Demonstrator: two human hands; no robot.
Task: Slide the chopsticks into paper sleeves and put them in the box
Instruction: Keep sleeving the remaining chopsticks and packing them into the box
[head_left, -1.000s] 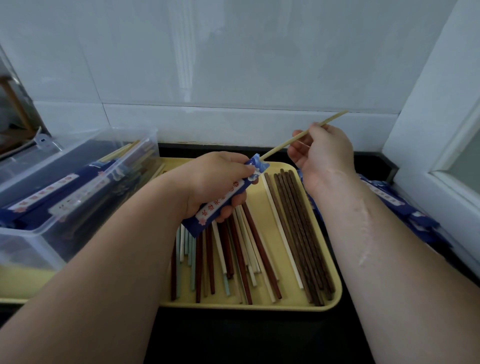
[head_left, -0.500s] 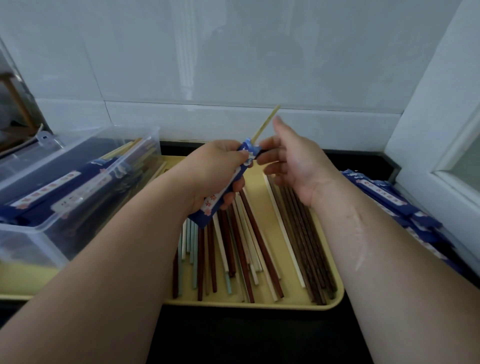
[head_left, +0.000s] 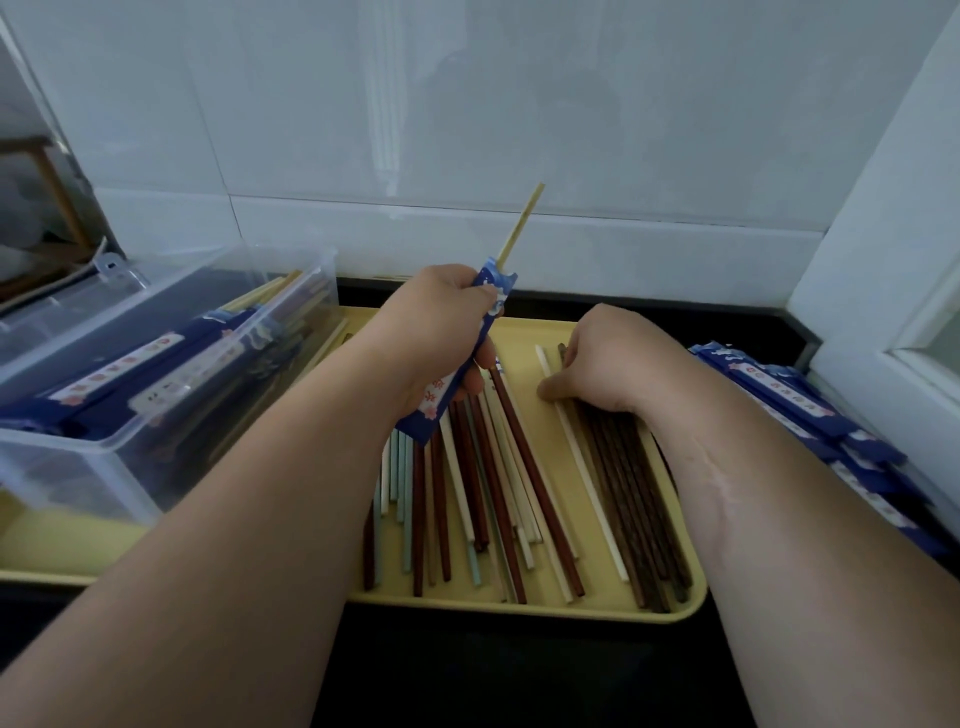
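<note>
Since the earlier frame, the right hand (head_left: 608, 364) has dropped from the sleeve's mouth onto the flat yellow plastic tray (head_left: 519, 605), right of centre. Its fingers (head_left: 571, 353) curl over the dark brown wooden chopsticks (head_left: 628, 483), with the thumb touching a long white chopstick (head_left: 587, 478); I cannot tell whether they pinch one. At centre, the left hand (head_left: 436, 332) grips the blue printed paper sleeve (head_left: 431, 410), and a pale bamboo chopstick (head_left: 522, 223) pokes out of its top. The clear plastic box (head_left: 104, 457) of sleeved chopsticks sits at left.

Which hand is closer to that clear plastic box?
Left. The left hand, gripping a blue paper sleeve, is just right of the clear plastic box; the right hand rests on dark brown chopsticks, farther right.
</note>
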